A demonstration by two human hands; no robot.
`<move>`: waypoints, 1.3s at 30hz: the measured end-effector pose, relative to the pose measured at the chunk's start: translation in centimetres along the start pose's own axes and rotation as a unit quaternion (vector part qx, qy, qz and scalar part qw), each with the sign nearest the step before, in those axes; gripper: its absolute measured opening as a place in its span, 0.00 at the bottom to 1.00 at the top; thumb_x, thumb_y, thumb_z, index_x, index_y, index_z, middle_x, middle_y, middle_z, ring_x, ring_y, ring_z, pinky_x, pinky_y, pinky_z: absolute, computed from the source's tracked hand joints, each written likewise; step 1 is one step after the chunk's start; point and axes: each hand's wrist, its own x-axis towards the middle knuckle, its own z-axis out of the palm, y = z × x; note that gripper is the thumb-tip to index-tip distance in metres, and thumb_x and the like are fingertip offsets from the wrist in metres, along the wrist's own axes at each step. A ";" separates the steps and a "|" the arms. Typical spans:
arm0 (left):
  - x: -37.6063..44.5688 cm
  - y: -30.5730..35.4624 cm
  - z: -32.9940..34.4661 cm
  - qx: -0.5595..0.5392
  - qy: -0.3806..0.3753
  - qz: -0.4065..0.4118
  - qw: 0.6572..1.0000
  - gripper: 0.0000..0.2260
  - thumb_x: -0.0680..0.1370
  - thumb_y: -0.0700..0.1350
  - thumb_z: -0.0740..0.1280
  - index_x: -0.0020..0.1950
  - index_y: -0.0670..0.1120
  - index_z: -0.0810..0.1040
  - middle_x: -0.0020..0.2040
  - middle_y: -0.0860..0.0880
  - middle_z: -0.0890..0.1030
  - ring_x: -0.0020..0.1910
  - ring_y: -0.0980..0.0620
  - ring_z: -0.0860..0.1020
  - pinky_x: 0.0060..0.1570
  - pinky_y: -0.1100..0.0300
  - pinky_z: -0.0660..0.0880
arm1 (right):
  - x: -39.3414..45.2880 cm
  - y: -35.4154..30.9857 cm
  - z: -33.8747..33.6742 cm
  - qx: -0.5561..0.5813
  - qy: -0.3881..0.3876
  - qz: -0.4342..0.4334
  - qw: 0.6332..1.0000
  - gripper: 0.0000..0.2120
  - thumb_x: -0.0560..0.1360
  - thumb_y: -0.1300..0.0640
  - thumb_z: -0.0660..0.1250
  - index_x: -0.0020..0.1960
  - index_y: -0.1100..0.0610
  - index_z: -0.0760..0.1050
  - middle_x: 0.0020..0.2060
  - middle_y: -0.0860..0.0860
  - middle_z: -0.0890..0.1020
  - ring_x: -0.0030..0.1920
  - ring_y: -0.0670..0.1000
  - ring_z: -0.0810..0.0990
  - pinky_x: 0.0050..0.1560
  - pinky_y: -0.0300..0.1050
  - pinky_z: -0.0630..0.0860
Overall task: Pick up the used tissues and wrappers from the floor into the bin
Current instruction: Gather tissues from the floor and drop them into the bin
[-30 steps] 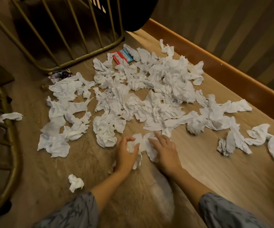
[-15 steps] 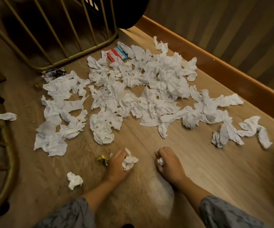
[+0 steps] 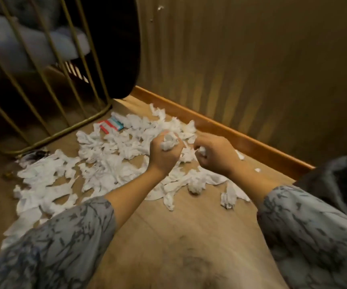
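Raised above the wooden floor (image 3: 168,236), left hand (image 3: 164,155) clenched around a crumpled white tissue wad (image 3: 169,140), right hand (image 3: 216,155) fisted on a smaller white tissue scrap (image 3: 201,151)

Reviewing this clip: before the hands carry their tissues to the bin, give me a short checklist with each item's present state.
1. Left hand closed on a tissue wad: ok.
2. Right hand closed on a small tissue: ok.
3. Dark bin at the right edge, near the right hand: ok.
4. Bin opening unobstructed: cannot tell, mostly out of frame.
5. Floor cleared of tissues: not ok, many remain.
6. Red and blue wrapper collected: not ok, on the floor.
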 end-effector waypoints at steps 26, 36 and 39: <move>-9.8 17.8 36.5 -0.192 -0.307 -0.130 0.923 0.12 0.76 0.54 0.66 0.54 0.50 0.72 0.48 0.49 0.79 0.49 0.49 0.79 0.45 0.60 0.77 | -25.7 13.4 -20.1 0.078 0.473 0.544 0.689 0.09 0.77 0.46 0.65 0.50 0.51 0.74 0.46 0.49 0.79 0.47 0.51 0.79 0.45 0.44 0.78; -4.1 12.7 28.7 0.038 -0.320 0.130 0.938 0.17 0.75 0.45 0.69 0.63 0.50 0.71 0.57 0.52 0.77 0.58 0.54 0.72 0.56 0.60 0.71 | -20.2 12.7 -16.3 0.046 0.366 0.544 0.753 0.06 0.77 0.54 0.64 0.54 0.49 0.72 0.50 0.48 0.78 0.57 0.53 0.74 0.63 0.59 0.71; -1.8 9.8 22.9 0.084 -0.291 0.148 0.941 0.09 0.76 0.42 0.67 0.55 0.47 0.77 0.51 0.52 0.80 0.51 0.55 0.77 0.53 0.61 0.75 | -16.2 11.0 -12.9 0.079 0.294 0.477 0.825 0.07 0.77 0.51 0.63 0.55 0.45 0.71 0.50 0.48 0.78 0.54 0.52 0.76 0.56 0.57 0.78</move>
